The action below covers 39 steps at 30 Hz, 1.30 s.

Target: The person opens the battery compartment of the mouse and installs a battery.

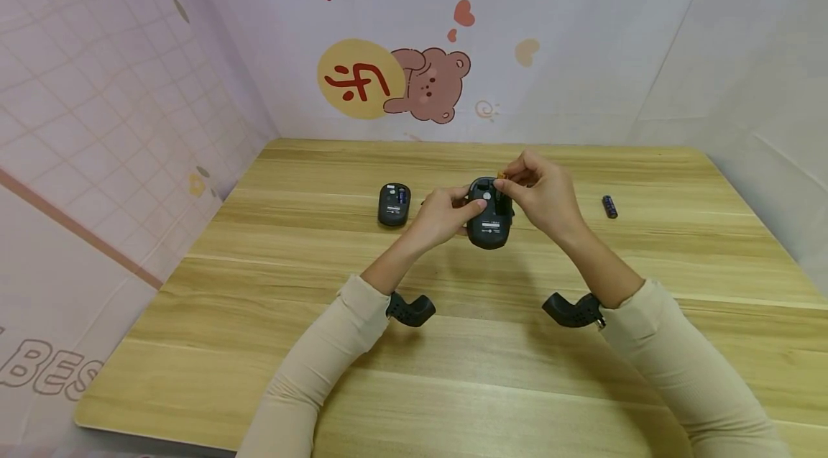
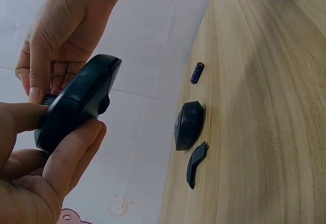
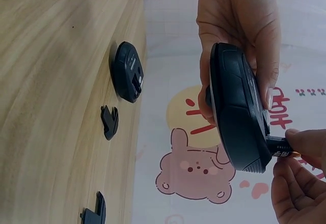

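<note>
My left hand (image 1: 445,213) grips a black computer mouse (image 1: 489,231) above the table, its underside facing me and its battery compartment uncovered. The thumb lies on the underside. With thumb and fingertips, my right hand (image 1: 543,192) pinches a small battery (image 3: 280,146) at the compartment's top end. One end of the battery overlaps the mouse; an orange tip shows in the head view. In the left wrist view the mouse body hides most of the battery.
A second black mouse (image 1: 393,205) lies underside up on the table, a blue battery in its compartment. A loose blue battery (image 1: 609,206) lies to the right. A small black cover (image 3: 109,122) and a ridged black piece (image 2: 189,126) also lie on the wooden table (image 1: 453,372).
</note>
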Motion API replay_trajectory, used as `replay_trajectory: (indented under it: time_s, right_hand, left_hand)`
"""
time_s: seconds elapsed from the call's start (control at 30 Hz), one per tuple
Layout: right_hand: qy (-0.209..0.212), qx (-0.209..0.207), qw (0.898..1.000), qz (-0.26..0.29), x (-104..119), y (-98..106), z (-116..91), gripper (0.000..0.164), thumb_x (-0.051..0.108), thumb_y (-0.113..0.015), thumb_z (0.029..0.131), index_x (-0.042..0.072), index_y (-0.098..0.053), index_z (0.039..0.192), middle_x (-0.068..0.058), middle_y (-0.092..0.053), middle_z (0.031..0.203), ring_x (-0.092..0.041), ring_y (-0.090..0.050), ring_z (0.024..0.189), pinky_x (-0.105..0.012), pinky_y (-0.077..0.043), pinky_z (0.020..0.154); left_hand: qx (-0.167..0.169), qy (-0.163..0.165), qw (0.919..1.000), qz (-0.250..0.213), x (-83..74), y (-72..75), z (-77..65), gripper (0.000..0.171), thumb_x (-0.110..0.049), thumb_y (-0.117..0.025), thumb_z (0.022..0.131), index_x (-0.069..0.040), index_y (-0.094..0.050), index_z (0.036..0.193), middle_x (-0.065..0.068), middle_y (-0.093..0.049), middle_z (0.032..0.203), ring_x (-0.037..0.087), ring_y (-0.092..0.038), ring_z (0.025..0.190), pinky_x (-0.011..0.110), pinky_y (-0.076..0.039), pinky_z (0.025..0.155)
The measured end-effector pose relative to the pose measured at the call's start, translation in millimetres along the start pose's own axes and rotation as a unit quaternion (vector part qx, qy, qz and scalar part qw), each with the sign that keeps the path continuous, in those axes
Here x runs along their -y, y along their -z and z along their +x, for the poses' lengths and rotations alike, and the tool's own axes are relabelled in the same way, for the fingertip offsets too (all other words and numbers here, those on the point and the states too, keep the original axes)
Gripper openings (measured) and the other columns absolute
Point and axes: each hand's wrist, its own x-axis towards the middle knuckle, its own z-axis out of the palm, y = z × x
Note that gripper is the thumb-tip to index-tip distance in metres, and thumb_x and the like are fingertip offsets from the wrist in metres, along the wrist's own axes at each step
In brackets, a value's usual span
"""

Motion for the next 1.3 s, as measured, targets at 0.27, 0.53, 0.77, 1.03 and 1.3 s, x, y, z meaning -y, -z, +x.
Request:
replay_trajectory:
  time_s: [0.27,0.53,0.77,1.03,1.3]
  right_hand:
    - [0.008,0.007,1.0,0.017,1.1,-1.0,-2.2,0.013,0.005,-0.072,0.084,-0.003,-0.062,0.086,-0.017,-0.067,0.084,-0.004,-0.057,0.066,-0.012,-0.047,0.056]
    - [0.013,0.005,1.0,0.011,0.5,-2.8,-4.3,0.012,0.005,-0.072,0.084,-0.002,-0.062,0.085,-0.015,-0.067,0.083,-0.007,-0.057,0.067,-0.012,-0.046,0.055]
    - [0.016,0.004,1.0,0.01,1.1,-2.5,-5.4,0.012,0.005,-0.072,0.083,-0.002,-0.062,0.084,-0.015,-0.067,0.085,-0.006,-0.056,0.066,-0.012,-0.046,0.055]
    - [0.028,0.014,0.999,0.015,2.5,-2.0,-7.5,0.012,0.004,-0.072,0.083,-0.002,-0.062,0.081,-0.015,-0.066,0.084,-0.004,-0.056,0.066,-0.012,-0.047,0.056]
    - [0.032,0.014,0.999,0.012,3.2,-1.6,-8.2,0.011,0.004,-0.072,0.083,-0.001,-0.062,0.082,-0.015,-0.066,0.084,-0.008,-0.057,0.067,-0.012,-0.046,0.056]
  left_hand:
    - [-0.008,0.004,0.9999,0.01,-1.1,1.2,-1.5,0.047,-0.019,-0.054,0.097,-0.004,-0.043,0.141,0.019,-0.062,0.115,0.022,-0.066,0.094,0.035,-0.058,0.074]
    - [-0.012,-0.003,0.9998,0.013,-1.6,1.8,-2.2,0.047,-0.018,-0.055,0.097,-0.004,-0.043,0.141,0.019,-0.062,0.116,0.023,-0.066,0.095,0.029,-0.058,0.07]
    - [-0.013,0.001,0.9999,0.008,-1.9,2.1,-1.7,0.048,-0.018,-0.054,0.098,-0.004,-0.042,0.141,0.02,-0.061,0.117,0.024,-0.065,0.096,0.037,-0.058,0.075]
    - [-0.021,0.004,0.9997,0.014,-3.0,3.3,0.1,0.048,-0.02,-0.055,0.097,-0.004,-0.043,0.141,0.02,-0.061,0.118,0.023,-0.066,0.095,0.027,-0.058,0.068]
    - [-0.02,0.006,0.9997,0.011,-3.8,3.6,0.1,0.049,-0.02,-0.055,0.097,-0.003,-0.041,0.141,0.02,-0.06,0.119,0.024,-0.065,0.097,0.029,-0.058,0.07]
